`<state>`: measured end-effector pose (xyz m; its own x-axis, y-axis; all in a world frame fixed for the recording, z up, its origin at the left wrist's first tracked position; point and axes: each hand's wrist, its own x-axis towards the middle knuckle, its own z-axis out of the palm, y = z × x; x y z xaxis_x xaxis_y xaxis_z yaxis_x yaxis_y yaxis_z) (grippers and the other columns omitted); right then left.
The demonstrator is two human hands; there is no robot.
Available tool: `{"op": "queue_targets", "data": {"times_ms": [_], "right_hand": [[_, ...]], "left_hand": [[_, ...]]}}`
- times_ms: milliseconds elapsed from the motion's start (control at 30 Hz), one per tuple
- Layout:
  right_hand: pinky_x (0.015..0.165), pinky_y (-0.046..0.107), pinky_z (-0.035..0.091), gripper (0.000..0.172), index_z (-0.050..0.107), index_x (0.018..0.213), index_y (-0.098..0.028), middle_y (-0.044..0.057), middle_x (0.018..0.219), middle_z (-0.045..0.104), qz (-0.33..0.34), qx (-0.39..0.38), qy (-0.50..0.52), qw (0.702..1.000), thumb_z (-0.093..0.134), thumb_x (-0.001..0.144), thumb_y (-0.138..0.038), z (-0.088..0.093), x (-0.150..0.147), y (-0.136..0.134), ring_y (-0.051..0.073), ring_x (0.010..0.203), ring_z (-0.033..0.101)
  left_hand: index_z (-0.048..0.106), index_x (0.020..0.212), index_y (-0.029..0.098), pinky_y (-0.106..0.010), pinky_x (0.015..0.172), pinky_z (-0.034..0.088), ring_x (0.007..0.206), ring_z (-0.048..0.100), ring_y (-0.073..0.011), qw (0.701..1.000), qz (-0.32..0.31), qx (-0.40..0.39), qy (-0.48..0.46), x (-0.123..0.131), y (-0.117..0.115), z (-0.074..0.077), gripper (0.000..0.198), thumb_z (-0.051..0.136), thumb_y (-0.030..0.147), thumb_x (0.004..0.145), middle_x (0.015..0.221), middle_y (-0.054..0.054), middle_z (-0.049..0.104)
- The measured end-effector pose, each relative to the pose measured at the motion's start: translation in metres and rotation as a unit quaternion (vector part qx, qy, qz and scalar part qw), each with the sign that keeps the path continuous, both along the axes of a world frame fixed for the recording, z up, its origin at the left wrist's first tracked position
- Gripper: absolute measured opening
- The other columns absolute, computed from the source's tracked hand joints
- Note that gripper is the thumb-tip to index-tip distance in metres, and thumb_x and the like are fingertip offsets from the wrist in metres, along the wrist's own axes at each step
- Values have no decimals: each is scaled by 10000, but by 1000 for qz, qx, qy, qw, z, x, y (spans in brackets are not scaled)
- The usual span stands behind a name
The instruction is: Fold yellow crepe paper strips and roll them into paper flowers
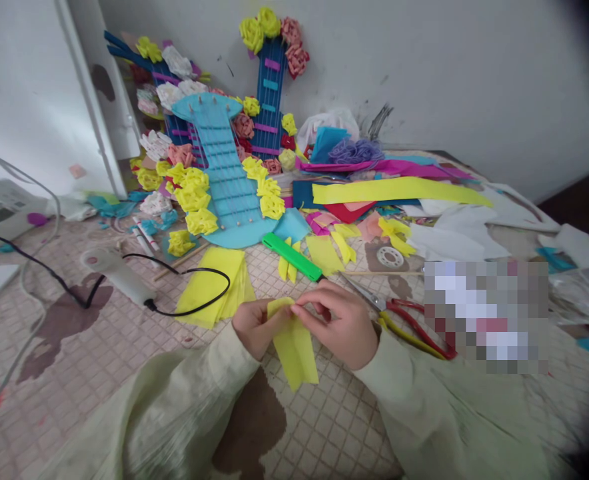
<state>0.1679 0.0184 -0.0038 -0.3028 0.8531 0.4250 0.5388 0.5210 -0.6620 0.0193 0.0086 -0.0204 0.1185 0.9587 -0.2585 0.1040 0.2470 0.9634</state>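
Between my hands hangs a creased strip of yellow crepe paper, its lower end loose above the table. My left hand pinches its upper left side. The fingertips of my right hand are pressed together at the strip's top edge. Just beyond my hands lies a green utility knife. A stack of yellow paper sheets rests to the left, with a black cable across it. Red-and-yellow-handled scissors lie to the right of my right hand.
A white glue gun lies at the left with its black cord. Behind stands a light-blue paper guitar shape trimmed with yellow paper flowers. A long yellow strip, white paper and a tape roll lie at the back right.
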Motion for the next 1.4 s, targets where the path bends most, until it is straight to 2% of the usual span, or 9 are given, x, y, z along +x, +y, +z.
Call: {"op": "queue_targets", "data": {"times_ms": [133,267,467,600,700,900,1100,1267,1400], "right_hand": [[488,222,348,121,596,695,-166,-8,594,468,21,-10,22,1000,525,763,-237,0,-1,-1,82,500,409],[496,225,353,142,601,712,-147,5,623,503,34,-51,40,997,501,779,-223,0,-2,-1,86,526,429],[500,226,355,163,599,688,-142,6,610,501,37,-106,88,990,487,781,-215,1,0,-1,93,557,439],[490,223,366,128,616,750,-145,-10,588,489,17,-172,128,977,559,731,-259,0,0,1,91,539,432],[501,225,389,121,624,740,-149,4,631,548,27,-217,144,965,601,690,-257,-1,-1,3,91,545,458],[556,244,427,114,611,700,-159,18,674,605,11,-295,195,935,605,676,-270,-5,0,7,112,607,521],[574,255,435,171,625,740,-162,25,718,622,23,-340,207,917,602,672,-318,-7,1,9,123,637,539],[556,247,421,155,616,718,-166,13,681,600,22,-365,219,905,606,668,-312,-7,0,9,113,611,526],[526,233,402,149,606,712,-168,0,658,575,26,-372,233,898,601,676,-312,-9,0,9,97,577,494]], "left_hand": [[591,581,108,-186,420,294,457,414,-86,1000,-2,-2,-26,-2,2,-2,260,591,362,634,481,22,480],[590,561,106,-192,437,319,466,435,-92,999,-19,3,-40,-2,2,3,278,580,371,644,490,15,507],[619,609,106,-184,434,322,454,447,-86,999,-7,-3,-42,1,-1,9,248,598,351,646,488,16,533],[603,580,104,-178,422,321,442,440,-77,999,-4,-1,-39,1,-2,9,238,616,337,624,481,22,523],[601,572,104,-169,415,324,432,435,-68,998,-9,-9,-56,1,-2,9,225,622,323,620,470,28,514],[641,651,108,-187,462,372,494,505,-99,996,-17,-31,-85,1,-1,7,215,636,318,605,551,-5,600],[617,593,110,-185,408,305,445,444,-84,997,12,-17,-74,1,-2,6,264,579,363,658,482,13,529],[460,411,139,-185,353,215,354,300,-49,998,29,5,-49,-2,2,1,371,556,404,651,368,62,347],[568,537,116,-190,388,302,418,410,-80,999,-20,-4,-42,-1,1,5,306,589,405,635,452,25,481]]}}
